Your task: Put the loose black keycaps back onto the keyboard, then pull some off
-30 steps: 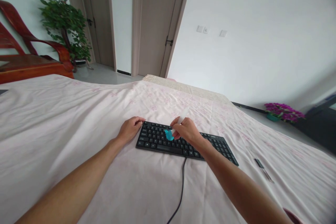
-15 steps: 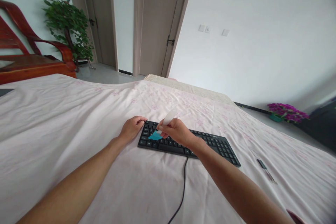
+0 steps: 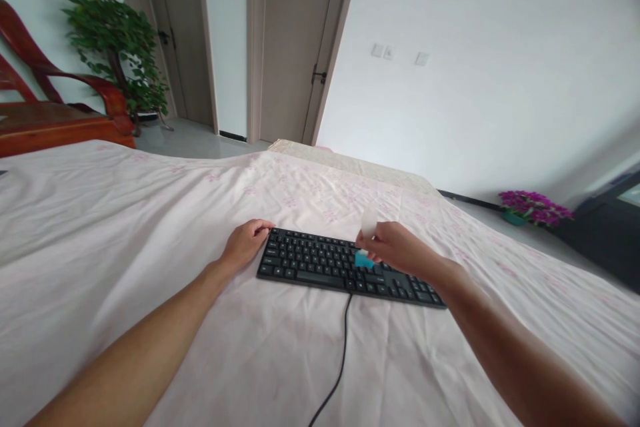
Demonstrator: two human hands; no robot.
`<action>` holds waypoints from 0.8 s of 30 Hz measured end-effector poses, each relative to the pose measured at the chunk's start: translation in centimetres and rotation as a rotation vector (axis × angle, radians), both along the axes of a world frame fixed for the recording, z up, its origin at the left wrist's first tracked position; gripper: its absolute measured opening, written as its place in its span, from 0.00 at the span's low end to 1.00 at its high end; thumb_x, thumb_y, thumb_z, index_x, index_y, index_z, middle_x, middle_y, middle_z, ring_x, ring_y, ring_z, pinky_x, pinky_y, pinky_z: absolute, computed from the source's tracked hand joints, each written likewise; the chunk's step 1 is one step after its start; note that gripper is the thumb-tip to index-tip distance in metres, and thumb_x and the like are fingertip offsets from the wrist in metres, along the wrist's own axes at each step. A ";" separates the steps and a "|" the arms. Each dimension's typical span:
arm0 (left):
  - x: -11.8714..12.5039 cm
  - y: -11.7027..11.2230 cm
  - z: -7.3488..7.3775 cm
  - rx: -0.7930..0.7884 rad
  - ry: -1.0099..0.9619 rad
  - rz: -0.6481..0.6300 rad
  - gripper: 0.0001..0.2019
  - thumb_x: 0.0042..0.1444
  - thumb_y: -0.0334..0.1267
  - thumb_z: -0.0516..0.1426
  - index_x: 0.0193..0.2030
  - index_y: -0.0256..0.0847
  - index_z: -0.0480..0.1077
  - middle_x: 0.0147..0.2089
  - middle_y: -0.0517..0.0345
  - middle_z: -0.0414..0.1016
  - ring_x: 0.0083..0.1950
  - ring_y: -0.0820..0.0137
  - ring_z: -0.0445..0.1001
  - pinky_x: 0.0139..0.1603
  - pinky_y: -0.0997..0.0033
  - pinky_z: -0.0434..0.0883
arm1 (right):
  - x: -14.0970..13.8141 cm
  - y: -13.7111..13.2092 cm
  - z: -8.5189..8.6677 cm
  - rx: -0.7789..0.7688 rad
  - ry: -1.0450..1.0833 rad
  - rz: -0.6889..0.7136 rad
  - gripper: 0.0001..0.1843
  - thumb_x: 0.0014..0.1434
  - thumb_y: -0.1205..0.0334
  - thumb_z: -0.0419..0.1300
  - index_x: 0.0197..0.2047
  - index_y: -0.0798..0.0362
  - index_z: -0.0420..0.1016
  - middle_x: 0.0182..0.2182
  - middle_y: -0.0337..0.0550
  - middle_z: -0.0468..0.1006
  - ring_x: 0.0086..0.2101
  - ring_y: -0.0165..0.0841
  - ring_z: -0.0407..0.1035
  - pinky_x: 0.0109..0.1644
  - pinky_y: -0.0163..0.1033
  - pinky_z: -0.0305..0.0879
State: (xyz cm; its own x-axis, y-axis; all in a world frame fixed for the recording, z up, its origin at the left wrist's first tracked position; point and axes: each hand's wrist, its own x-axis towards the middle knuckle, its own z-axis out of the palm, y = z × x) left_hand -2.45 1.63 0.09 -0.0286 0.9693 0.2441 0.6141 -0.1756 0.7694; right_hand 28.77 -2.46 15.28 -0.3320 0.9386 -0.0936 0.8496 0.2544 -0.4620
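A black wired keyboard (image 3: pixel 320 263) lies on a pale pink sheet (image 3: pixel 150 213). My left hand (image 3: pixel 246 242) rests at the keyboard's left end, fingers curled against its corner. My right hand (image 3: pixel 395 245) hovers over the keyboard's right half, pinched round a small brush with a white handle (image 3: pixel 369 221) and a teal head (image 3: pixel 363 259). The teal head touches the keys. The keyboard's black cable (image 3: pixel 336 367) runs down toward me over the sheet.
A red wooden bench (image 3: pixel 55 113) and a green potted plant (image 3: pixel 117 40) stand at the back left. Two closed doors (image 3: pixel 290 40) face me. Purple flowers (image 3: pixel 533 205) sit on the floor at the right, beside dark furniture (image 3: pixel 600 227).
My right hand with the brush swept from the keyboard's left part across to its right half. My left hand stayed at the left end. The view shifted slightly.
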 end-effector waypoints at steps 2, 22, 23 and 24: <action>0.0 0.0 0.0 0.004 0.009 -0.005 0.16 0.55 0.39 0.49 0.44 0.45 0.76 0.47 0.60 0.79 0.48 0.66 0.75 0.51 0.69 0.68 | -2.4 -0.3 -1.0 -0.081 0.323 -0.009 0.13 0.58 0.55 0.56 0.32 0.55 0.75 0.24 0.42 0.77 0.27 0.32 0.74 0.32 0.33 0.68; 0.0 0.1 0.0 -0.025 0.018 0.000 0.16 0.56 0.42 0.50 0.45 0.45 0.76 0.47 0.60 0.79 0.47 0.66 0.75 0.50 0.70 0.68 | 4.0 -0.5 -0.5 0.175 -0.163 -0.176 0.13 0.56 0.58 0.54 0.24 0.53 0.73 0.18 0.41 0.76 0.22 0.31 0.71 0.27 0.32 0.59; 0.1 0.1 0.0 -0.027 0.019 -0.001 0.16 0.56 0.42 0.50 0.45 0.45 0.76 0.47 0.60 0.79 0.47 0.66 0.75 0.50 0.70 0.68 | 3.8 -0.3 -0.6 0.214 -0.111 -0.211 0.14 0.57 0.58 0.54 0.24 0.53 0.73 0.18 0.41 0.76 0.23 0.31 0.71 0.27 0.32 0.60; 0.1 0.1 0.0 -0.028 0.021 -0.004 0.16 0.56 0.43 0.50 0.45 0.45 0.76 0.47 0.59 0.79 0.48 0.65 0.75 0.50 0.70 0.68 | 3.5 0.0 -1.0 0.244 -0.043 -0.242 0.14 0.58 0.57 0.53 0.25 0.53 0.73 0.19 0.41 0.77 0.23 0.31 0.72 0.28 0.32 0.61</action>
State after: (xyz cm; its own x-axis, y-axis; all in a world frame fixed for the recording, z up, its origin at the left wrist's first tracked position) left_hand -2.39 1.68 0.07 -0.0199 0.9759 0.2175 0.6297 -0.1567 0.7609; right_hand 32.31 -2.50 14.30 -0.0972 0.9862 0.1338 0.9164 0.1411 -0.3745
